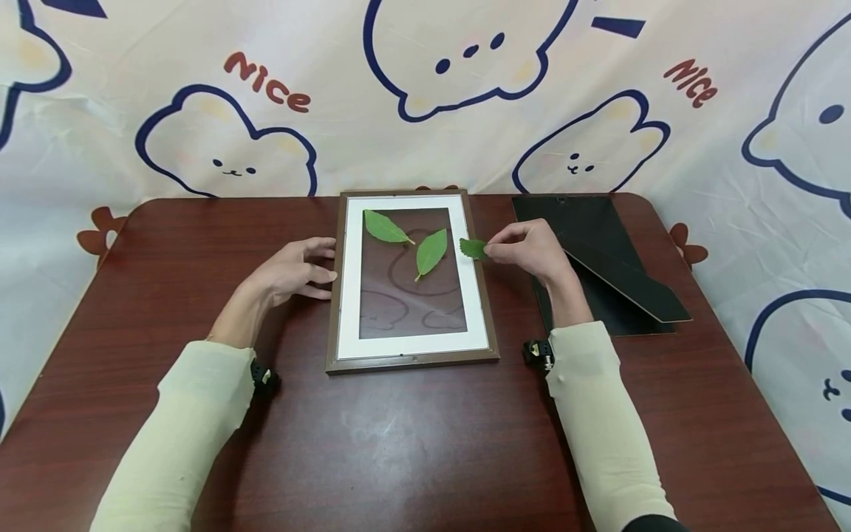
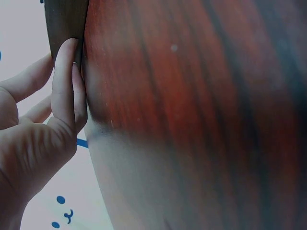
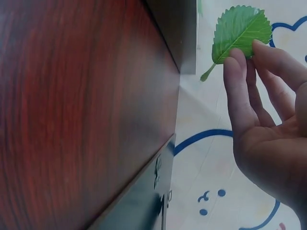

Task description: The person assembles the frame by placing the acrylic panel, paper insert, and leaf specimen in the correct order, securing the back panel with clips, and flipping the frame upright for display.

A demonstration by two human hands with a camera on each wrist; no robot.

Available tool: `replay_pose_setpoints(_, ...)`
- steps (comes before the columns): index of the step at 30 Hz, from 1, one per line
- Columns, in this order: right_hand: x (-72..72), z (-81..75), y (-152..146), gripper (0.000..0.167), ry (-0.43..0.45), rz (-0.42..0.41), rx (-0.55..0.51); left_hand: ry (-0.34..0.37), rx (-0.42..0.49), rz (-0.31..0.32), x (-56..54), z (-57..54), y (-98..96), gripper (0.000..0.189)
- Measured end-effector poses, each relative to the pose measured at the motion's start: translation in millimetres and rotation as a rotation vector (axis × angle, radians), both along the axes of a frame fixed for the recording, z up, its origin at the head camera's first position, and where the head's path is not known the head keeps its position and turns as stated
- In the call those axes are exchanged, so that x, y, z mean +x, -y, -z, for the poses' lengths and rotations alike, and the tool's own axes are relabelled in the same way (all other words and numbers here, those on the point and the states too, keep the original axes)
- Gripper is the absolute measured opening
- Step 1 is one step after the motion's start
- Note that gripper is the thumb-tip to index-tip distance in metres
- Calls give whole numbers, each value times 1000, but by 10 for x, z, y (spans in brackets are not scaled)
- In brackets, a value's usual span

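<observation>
A brown picture frame with a white mat border lies flat on the table. Two green leaves rest inside its opening: one leaf at the upper left, another leaf right of the middle. My left hand touches the frame's left edge with fairly straight, spread fingers; in the left wrist view, fingertips meet the frame's side. Between thumb and fingertips, my right hand pinches a third leaf with a toothed edge. It is held over the frame's right border.
A black backing board with a folded-out stand flap lies right of the frame, partly beneath my right hand. The reddish-brown table stretches toward me. Behind it hangs a pale cloth printed with cartoon shapes.
</observation>
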State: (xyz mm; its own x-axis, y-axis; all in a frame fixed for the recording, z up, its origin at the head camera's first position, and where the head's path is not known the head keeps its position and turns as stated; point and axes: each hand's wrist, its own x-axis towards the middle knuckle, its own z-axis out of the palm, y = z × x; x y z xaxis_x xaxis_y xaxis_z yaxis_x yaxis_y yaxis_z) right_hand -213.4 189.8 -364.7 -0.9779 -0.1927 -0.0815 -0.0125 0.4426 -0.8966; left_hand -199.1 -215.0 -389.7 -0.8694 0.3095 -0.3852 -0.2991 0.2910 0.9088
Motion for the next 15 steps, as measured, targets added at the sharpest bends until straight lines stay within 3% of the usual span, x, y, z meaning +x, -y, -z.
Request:
replay_pose_setpoints(7, 21, 9, 154, 13, -49, -52, 63, 3, 5, 2, 0, 0, -2, 77)
replay_pose_setpoints(15, 45, 32, 314, 5, -102, -198, 115, 2, 8, 2, 0, -5, -8, 77)
